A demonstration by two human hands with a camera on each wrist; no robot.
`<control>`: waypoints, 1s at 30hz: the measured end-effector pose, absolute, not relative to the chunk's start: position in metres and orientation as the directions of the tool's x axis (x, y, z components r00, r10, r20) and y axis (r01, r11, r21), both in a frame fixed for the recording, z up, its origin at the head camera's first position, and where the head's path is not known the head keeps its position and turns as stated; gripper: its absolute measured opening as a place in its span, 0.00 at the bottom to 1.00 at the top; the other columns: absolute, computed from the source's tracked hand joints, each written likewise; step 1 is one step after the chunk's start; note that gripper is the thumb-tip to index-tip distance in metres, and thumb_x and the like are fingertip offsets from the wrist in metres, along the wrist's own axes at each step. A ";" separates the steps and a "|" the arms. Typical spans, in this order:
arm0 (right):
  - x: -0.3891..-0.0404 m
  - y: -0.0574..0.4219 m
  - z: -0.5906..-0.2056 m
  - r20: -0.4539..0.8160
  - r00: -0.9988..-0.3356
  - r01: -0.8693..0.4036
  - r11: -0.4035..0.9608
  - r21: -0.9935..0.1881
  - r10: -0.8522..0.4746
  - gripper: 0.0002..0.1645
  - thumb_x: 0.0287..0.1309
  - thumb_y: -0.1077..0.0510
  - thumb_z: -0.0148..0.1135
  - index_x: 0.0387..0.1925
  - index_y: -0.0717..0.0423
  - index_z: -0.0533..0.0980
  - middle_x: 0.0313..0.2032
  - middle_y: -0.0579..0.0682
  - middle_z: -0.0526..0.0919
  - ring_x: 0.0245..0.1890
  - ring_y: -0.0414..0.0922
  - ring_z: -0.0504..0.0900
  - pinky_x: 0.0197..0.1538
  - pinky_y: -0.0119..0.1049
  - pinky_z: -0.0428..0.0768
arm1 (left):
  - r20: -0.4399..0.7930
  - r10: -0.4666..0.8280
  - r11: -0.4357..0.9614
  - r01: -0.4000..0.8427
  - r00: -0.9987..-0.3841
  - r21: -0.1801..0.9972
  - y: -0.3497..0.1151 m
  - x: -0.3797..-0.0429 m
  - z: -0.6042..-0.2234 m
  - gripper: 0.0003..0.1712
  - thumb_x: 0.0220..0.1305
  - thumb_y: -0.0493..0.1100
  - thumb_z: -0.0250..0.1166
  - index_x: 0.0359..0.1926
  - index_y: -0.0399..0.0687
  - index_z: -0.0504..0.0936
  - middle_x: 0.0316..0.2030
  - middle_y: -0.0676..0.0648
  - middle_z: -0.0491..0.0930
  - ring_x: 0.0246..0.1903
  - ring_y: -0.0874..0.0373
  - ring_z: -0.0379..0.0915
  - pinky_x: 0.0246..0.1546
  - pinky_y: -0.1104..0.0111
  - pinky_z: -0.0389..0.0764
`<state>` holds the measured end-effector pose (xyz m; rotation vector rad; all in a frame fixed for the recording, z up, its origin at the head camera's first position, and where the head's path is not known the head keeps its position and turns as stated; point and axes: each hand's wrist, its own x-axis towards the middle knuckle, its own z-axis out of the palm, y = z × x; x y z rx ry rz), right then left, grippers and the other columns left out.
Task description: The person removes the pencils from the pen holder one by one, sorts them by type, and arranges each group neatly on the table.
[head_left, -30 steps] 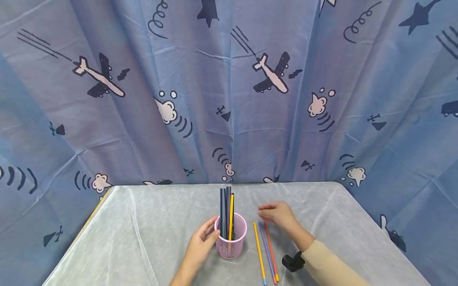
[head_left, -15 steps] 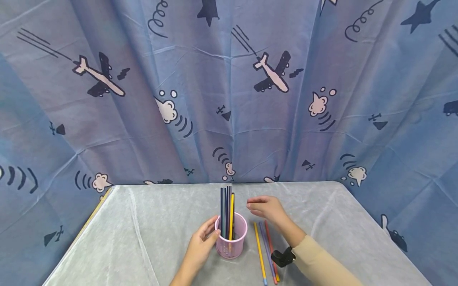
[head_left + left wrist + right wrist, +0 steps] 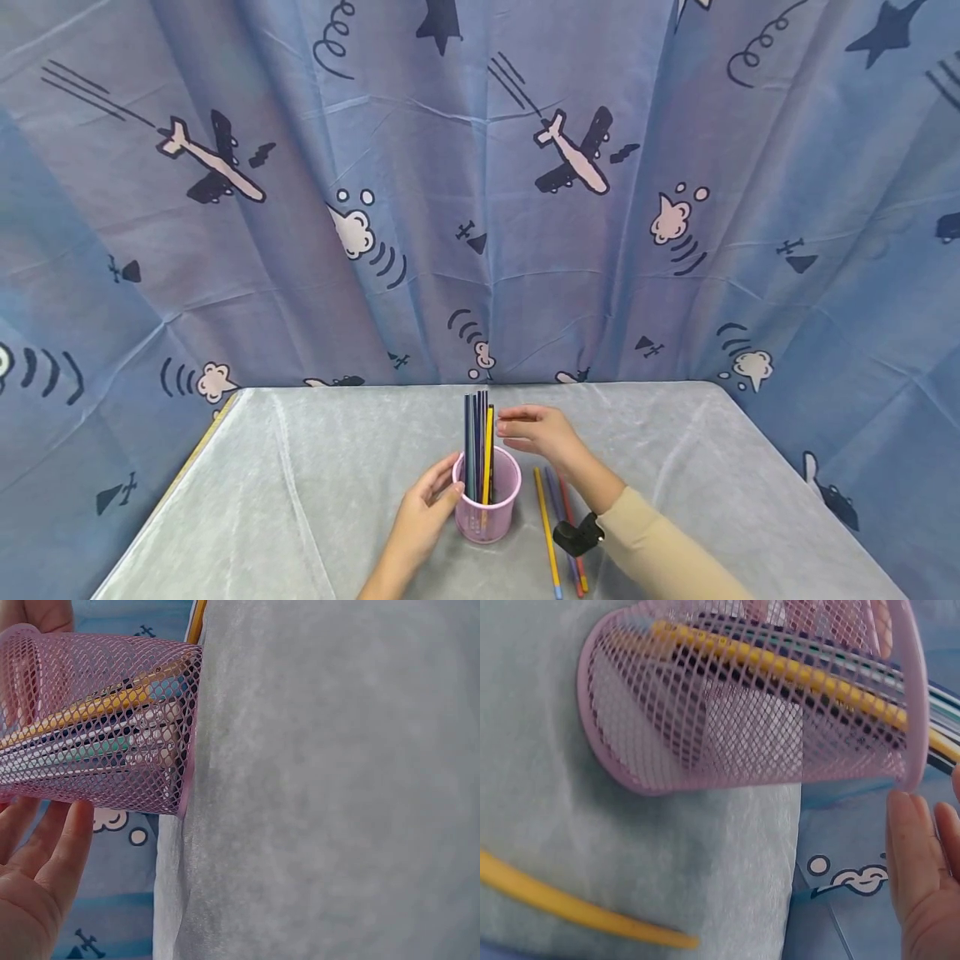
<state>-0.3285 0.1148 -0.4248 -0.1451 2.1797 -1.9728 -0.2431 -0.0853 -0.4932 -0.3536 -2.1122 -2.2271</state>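
Holding the pink mesh cup (image 3: 501, 519): left grip (image 3: 423, 510), thumb and fingers about its side | right grip (image 3: 542, 433): fingers loosely extended, seemingly bare, just beside the cup's pencils (image 3: 477, 442) | change: moved cupward from loose pencils (image 3: 547, 532) on the surface (image 3: 352, 467) | meaning: attention likely on the cup

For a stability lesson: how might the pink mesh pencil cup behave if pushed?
The pink mesh pencil cup is probably light, being open mesh. It might tip if pushed high, since the pencils rise well above its rim. Its evenly round shape suggests fairly stiff walls.
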 end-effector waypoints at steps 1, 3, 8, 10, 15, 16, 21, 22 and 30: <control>-0.329 0.114 -0.425 -0.085 -0.975 0.064 0.106 -0.992 -0.205 0.22 0.59 0.65 0.65 0.53 0.75 0.76 0.45 0.59 0.87 0.42 0.44 0.87 0.55 0.45 0.86 | 0.199 0.121 -0.066 0.192 -0.973 0.979 -0.085 -0.243 -0.493 0.30 0.71 0.39 0.59 0.69 0.28 0.64 0.66 0.29 0.69 0.66 0.36 0.68 0.64 0.64 0.77; -0.329 0.112 -0.425 -0.094 -0.973 0.073 0.105 -0.992 -0.210 0.22 0.59 0.65 0.66 0.53 0.73 0.77 0.45 0.57 0.87 0.43 0.44 0.87 0.55 0.45 0.86 | 0.193 0.120 -0.063 0.186 -0.974 0.980 -0.084 -0.243 -0.492 0.30 0.71 0.39 0.58 0.69 0.29 0.65 0.66 0.29 0.69 0.66 0.35 0.68 0.64 0.64 0.77; -0.330 0.108 -0.425 -0.107 -0.971 0.083 0.116 -0.990 -0.214 0.21 0.60 0.63 0.65 0.53 0.71 0.78 0.45 0.55 0.87 0.44 0.44 0.87 0.56 0.44 0.86 | 0.186 0.116 -0.039 0.182 -0.976 0.982 -0.084 -0.242 -0.492 0.29 0.72 0.38 0.58 0.69 0.30 0.65 0.66 0.30 0.70 0.66 0.36 0.68 0.63 0.66 0.78; -0.330 0.107 -0.425 -0.102 -0.970 0.078 0.117 -0.990 -0.220 0.21 0.60 0.63 0.65 0.53 0.71 0.77 0.45 0.55 0.87 0.43 0.43 0.87 0.56 0.45 0.86 | 0.185 0.116 -0.042 0.181 -0.976 0.983 -0.084 -0.242 -0.493 0.29 0.72 0.38 0.58 0.69 0.30 0.65 0.66 0.30 0.70 0.66 0.37 0.68 0.63 0.66 0.78; -0.330 0.105 -0.422 -0.103 -0.969 0.079 0.111 -0.991 -0.227 0.21 0.61 0.63 0.65 0.53 0.72 0.77 0.41 0.52 0.88 0.40 0.41 0.86 0.54 0.44 0.87 | 0.186 0.114 -0.065 0.179 -0.976 0.982 -0.085 -0.243 -0.493 0.30 0.72 0.38 0.58 0.69 0.29 0.65 0.66 0.29 0.69 0.66 0.36 0.68 0.64 0.64 0.77; -0.330 0.104 -0.422 -0.105 -0.969 0.083 0.108 -0.991 -0.224 0.21 0.61 0.63 0.65 0.53 0.72 0.77 0.41 0.52 0.88 0.40 0.41 0.86 0.54 0.43 0.87 | 0.185 0.113 -0.066 0.178 -0.976 0.982 -0.085 -0.243 -0.493 0.30 0.72 0.38 0.58 0.69 0.29 0.65 0.66 0.29 0.69 0.66 0.36 0.68 0.64 0.64 0.77; -0.330 0.102 -0.421 -0.112 -0.971 0.093 0.097 -0.991 -0.213 0.19 0.61 0.64 0.65 0.51 0.73 0.78 0.39 0.51 0.88 0.37 0.40 0.86 0.51 0.42 0.88 | 0.179 0.109 -0.063 0.173 -0.978 0.983 -0.085 -0.242 -0.492 0.29 0.72 0.38 0.58 0.69 0.29 0.65 0.66 0.29 0.69 0.67 0.35 0.67 0.64 0.64 0.77; -0.331 0.102 -0.421 -0.112 -0.971 0.093 0.099 -0.991 -0.213 0.19 0.61 0.64 0.64 0.51 0.73 0.78 0.39 0.51 0.88 0.37 0.40 0.86 0.51 0.42 0.88 | 0.178 0.108 -0.060 0.172 -0.978 0.983 -0.085 -0.242 -0.492 0.30 0.72 0.38 0.58 0.69 0.29 0.65 0.66 0.29 0.69 0.67 0.35 0.67 0.64 0.63 0.77; -0.330 0.102 -0.422 -0.118 -0.978 0.103 0.092 -0.990 -0.174 0.17 0.61 0.65 0.64 0.49 0.72 0.79 0.37 0.51 0.87 0.36 0.41 0.86 0.49 0.42 0.89 | 0.183 0.111 -0.069 0.177 -0.977 0.982 -0.084 -0.243 -0.492 0.30 0.71 0.38 0.58 0.69 0.28 0.64 0.66 0.29 0.69 0.66 0.36 0.67 0.64 0.64 0.77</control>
